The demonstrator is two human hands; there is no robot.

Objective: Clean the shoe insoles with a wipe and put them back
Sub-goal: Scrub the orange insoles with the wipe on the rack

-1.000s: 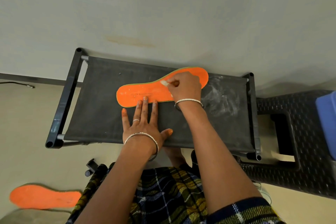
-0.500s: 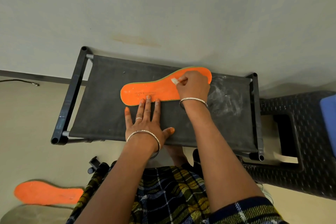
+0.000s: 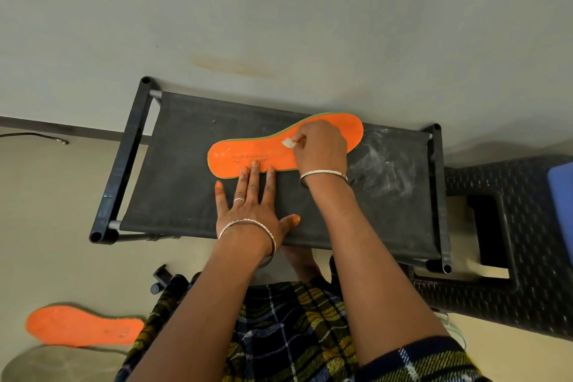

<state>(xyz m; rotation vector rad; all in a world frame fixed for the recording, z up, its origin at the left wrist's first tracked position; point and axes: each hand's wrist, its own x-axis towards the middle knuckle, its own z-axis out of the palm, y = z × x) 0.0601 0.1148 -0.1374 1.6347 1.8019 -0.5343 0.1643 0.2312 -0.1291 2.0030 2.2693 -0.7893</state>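
An orange insole (image 3: pixel 263 152) lies flat on the black fabric counter (image 3: pixel 186 180), its wider end to the right. The left hand (image 3: pixel 251 205) is spread flat, fingertips pressing the insole's near edge. The right hand (image 3: pixel 321 146) pinches a small white scrap, probably the wipe (image 3: pixel 288 143), against the insole's middle. A second insole (image 3: pixel 83 326) lies at lower left.

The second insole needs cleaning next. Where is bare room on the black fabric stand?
On the stand, the left end, between frame bar and insole, is bare. The right end, past the right hand, is free but smeared white. The middle is crowded: insole, left hand, right hand with wipe.
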